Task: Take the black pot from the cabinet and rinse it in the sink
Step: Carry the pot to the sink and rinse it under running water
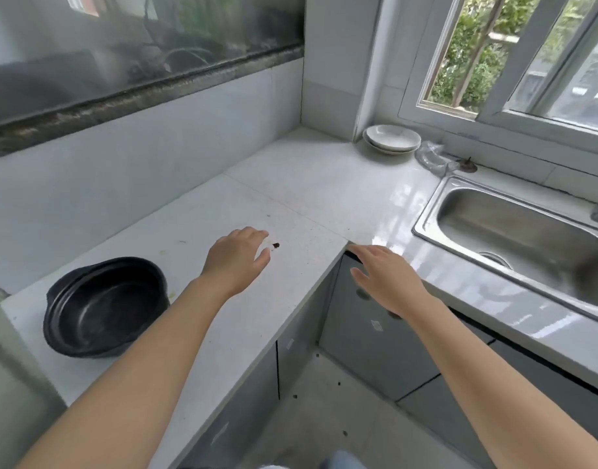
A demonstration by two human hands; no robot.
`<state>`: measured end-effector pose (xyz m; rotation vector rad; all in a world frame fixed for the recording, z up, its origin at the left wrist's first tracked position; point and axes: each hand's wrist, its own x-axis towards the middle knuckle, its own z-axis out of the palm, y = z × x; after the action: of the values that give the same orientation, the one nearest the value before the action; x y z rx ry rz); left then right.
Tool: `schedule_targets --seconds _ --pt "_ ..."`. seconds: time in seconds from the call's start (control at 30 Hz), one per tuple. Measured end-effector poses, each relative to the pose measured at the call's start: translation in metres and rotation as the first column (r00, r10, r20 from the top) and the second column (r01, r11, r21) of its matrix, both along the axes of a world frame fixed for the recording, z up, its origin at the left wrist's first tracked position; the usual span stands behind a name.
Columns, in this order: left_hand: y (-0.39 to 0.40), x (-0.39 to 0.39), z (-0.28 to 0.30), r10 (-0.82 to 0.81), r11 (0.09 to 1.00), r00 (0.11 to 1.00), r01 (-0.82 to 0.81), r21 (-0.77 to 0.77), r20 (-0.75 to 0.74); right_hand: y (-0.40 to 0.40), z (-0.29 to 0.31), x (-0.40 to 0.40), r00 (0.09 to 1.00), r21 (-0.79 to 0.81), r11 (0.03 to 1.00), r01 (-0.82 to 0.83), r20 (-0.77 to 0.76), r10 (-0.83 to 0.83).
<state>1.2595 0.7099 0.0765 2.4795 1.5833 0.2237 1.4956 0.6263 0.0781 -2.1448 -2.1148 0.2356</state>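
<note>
Over on the left of the surface (202, 211) sits the black pot (104, 308), upright and empty, so it's prob already out of the cabinet, w/ the rinse in the sink (514, 231) at far right not done yet. Left hand (238, 260) hovers over the surface, fingers loosely apart, holding nothing. Right hand (390, 279) reaches by the corner edge, fingers spread, also empty, both well apart from the pot.

White dishes (391, 138) (stacked) sit by a clear plastic bag (432, 158) under the window (514, 59).
</note>
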Motion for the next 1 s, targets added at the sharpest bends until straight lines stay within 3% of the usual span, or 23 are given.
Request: schedule_targets --seconds 0.3,0.6,0.8,1.0 --pt "0.011 -0.063 0.003 0.380 0.925 0.924 -0.380 -0.006 -0.033 0.106 -0.005 -0.042 0.924 0.032 0.924 -0.382 -0.015 0.382" --pt "-0.040 -0.093 -0.002 0.782 0.623 0.623 -0.782 0.000 0.021 0.159 -0.012 -0.097 0.690 -0.013 0.690 -0.724 -0.026 0.723" --pt "-0.078 -0.115 -0.013 0.906 0.424 0.423 -0.906 -0.018 0.024 0.175 -0.023 -0.147 0.578 -0.044 0.577 -0.816 -0.110 0.809" --pt "-0.086 -0.147 -0.028 0.938 0.345 0.345 -0.938 -0.045 -0.009 0.188 -0.034 -0.192 0.549 -0.101 0.539 -0.836 -0.171 0.818"
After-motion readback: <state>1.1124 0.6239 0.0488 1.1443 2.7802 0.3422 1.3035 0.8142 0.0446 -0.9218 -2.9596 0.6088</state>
